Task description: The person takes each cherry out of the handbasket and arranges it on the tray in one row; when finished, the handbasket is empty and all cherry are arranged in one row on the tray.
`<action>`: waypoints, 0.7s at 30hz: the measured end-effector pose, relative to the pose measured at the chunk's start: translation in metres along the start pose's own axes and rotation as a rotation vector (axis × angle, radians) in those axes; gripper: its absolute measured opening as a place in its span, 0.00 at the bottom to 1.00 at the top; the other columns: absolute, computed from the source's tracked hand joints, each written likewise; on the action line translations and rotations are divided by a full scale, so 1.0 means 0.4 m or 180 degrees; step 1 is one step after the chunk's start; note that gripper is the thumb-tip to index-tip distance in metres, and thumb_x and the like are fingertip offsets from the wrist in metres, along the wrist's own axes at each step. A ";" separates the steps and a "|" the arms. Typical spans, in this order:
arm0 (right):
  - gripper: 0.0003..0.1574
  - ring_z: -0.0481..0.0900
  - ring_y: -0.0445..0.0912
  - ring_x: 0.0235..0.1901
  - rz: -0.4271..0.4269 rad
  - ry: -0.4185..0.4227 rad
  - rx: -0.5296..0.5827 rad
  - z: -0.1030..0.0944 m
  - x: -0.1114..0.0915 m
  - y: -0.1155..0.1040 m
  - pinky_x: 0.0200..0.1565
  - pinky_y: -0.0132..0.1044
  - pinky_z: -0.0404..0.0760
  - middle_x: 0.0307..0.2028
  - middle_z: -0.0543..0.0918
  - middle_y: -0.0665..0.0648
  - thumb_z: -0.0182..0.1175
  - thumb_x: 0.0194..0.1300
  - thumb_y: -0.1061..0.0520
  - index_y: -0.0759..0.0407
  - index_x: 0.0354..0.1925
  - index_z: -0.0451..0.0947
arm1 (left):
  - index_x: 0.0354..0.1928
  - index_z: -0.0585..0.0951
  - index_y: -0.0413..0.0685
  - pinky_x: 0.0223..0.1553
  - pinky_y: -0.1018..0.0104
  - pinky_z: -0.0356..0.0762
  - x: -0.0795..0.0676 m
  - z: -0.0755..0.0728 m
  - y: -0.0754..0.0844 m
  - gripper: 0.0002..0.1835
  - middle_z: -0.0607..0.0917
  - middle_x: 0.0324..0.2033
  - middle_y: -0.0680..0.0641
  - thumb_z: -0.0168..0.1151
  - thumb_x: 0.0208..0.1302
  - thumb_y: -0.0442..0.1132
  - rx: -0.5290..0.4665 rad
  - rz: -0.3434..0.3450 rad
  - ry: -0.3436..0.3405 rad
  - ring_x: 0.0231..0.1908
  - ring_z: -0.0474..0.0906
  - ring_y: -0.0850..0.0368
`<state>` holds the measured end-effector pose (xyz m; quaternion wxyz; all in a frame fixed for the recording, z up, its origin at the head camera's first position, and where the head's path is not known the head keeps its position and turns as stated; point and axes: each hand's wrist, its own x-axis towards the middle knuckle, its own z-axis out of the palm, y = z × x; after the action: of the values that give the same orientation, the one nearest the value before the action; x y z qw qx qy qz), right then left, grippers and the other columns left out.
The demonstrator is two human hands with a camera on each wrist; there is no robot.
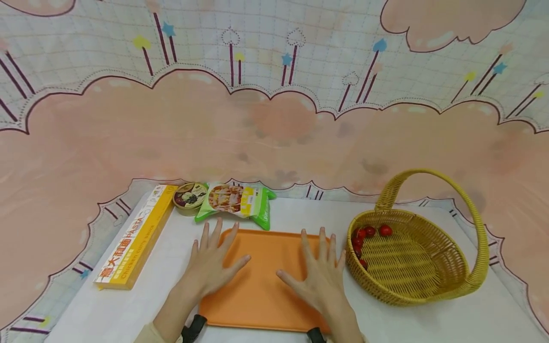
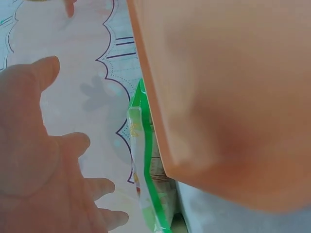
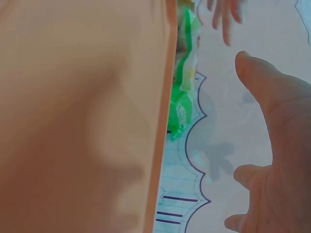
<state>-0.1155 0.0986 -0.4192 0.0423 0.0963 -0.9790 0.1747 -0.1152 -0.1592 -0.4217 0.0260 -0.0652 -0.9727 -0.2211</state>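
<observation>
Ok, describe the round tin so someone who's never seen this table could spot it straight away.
Find the orange tray on the white table, then look beyond its far left corner. Between the long yellow pasta box and the green food bag sits the tin. Of those three, it alone is round, with a dark-and-pale patterned top.

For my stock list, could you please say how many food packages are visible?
3: the pasta box at left, round tin beside its far end, and green bag beyond the tray.

Yellow pasta box (image 1: 138, 238), round tin (image 1: 190, 197) beside green food packet (image 1: 236, 202), wicker basket (image 1: 407, 269) holding red fruit (image 1: 385, 230), cloud-patterned cloth (image 1: 274, 143)
</observation>
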 end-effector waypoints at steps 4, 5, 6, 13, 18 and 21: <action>0.65 0.33 0.68 0.74 0.0028 -0.0059 0.0005 0.004 -0.005 0.001 0.64 0.73 0.37 0.76 0.41 0.68 0.58 0.53 0.21 0.46 0.78 0.48 | 0.78 0.52 0.58 0.64 0.26 0.43 -0.002 0.000 -0.005 0.44 0.45 0.76 0.36 0.48 0.67 0.69 -0.0120 -0.0062 -0.0035 0.73 0.34 0.28; 0.65 0.33 0.68 0.74 0.0025 -0.0068 0.0016 0.004 -0.005 0.000 0.64 0.73 0.37 0.76 0.41 0.68 0.59 0.53 0.21 0.46 0.78 0.49 | 0.78 0.51 0.58 0.64 0.27 0.43 -0.003 0.000 -0.007 0.44 0.45 0.76 0.35 0.48 0.67 0.68 -0.0143 -0.0076 -0.0049 0.73 0.34 0.27; 0.65 0.33 0.68 0.74 0.0027 -0.0086 0.0021 0.004 -0.006 0.000 0.64 0.73 0.37 0.76 0.41 0.68 0.59 0.53 0.21 0.46 0.78 0.48 | 0.78 0.51 0.58 0.64 0.27 0.43 -0.003 0.001 -0.009 0.44 0.45 0.76 0.35 0.48 0.67 0.68 -0.0168 -0.0092 -0.0072 0.73 0.34 0.28; 0.65 0.36 0.69 0.74 -0.0038 -0.0071 0.0005 -0.001 0.001 0.003 0.64 0.73 0.43 0.76 0.43 0.69 0.58 0.55 0.22 0.47 0.79 0.48 | 0.78 0.49 0.49 0.65 0.29 0.43 0.017 -0.003 -0.031 0.42 0.45 0.74 0.30 0.52 0.71 0.58 -0.0577 0.0062 0.0008 0.72 0.35 0.26; 0.63 0.40 0.69 0.73 -0.0104 -0.0064 0.0110 -0.006 0.006 0.005 0.64 0.72 0.45 0.76 0.44 0.69 0.61 0.56 0.25 0.49 0.78 0.49 | 0.78 0.49 0.48 0.62 0.26 0.49 0.030 -0.013 -0.048 0.42 0.45 0.74 0.29 0.54 0.71 0.54 -0.0876 0.0063 0.0020 0.72 0.39 0.26; 0.62 0.43 0.70 0.73 -0.0151 -0.0091 0.0148 -0.006 0.003 0.005 0.64 0.71 0.47 0.75 0.46 0.70 0.63 0.57 0.28 0.49 0.78 0.49 | 0.78 0.50 0.46 0.62 0.27 0.53 0.029 -0.013 -0.056 0.42 0.48 0.73 0.27 0.56 0.71 0.51 -0.0961 0.0004 0.0004 0.70 0.45 0.24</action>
<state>-0.1168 0.1011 -0.4174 0.0302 0.1230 -0.9726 0.1950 -0.1297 -0.1802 -0.4255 0.0166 -0.0688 -0.9283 -0.3649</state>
